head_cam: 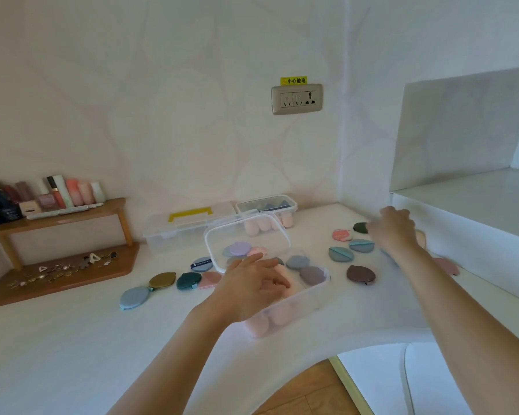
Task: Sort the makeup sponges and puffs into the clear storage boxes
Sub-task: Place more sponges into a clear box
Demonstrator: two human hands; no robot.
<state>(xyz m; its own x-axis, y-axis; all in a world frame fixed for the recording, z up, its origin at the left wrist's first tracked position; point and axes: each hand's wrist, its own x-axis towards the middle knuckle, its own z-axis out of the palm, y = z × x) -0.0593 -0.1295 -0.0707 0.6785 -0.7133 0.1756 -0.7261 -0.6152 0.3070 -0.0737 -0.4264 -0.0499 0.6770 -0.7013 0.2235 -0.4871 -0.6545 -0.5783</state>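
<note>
The clear rectangular plastic box point(312, 298) sits open on the white countertop point(102, 339), with pink egg-shaped sponges point(270, 322) inside. The left hand point(252, 283) hovers over them, fingers loosely spread. The right hand point(391, 227) is just beside a dark green round puff point(360, 227) — fingers bent downward, grip impossible to tell.

Clear, glossy hard plastic in the open rectangular storage box point(313, 296) and its raised see-through lid point(246, 232). Looks matt and foam-soft: the pink rounded sponges point(270, 322) inside. Smooth with a faint sheen on the olive-gold oval puff point(161, 280); duller, cloth-like on the dark teal oval puff point(188, 280) and the grey-blue oval puff point(134, 297). Smooth brown wood in the 2-level shelf point(72, 217). Smooth, lightly glossy white counter point(72, 339). Beige satin plastic on the wall socket plate point(296, 99). Matt pale wallpaper point(162, 115).
</note>
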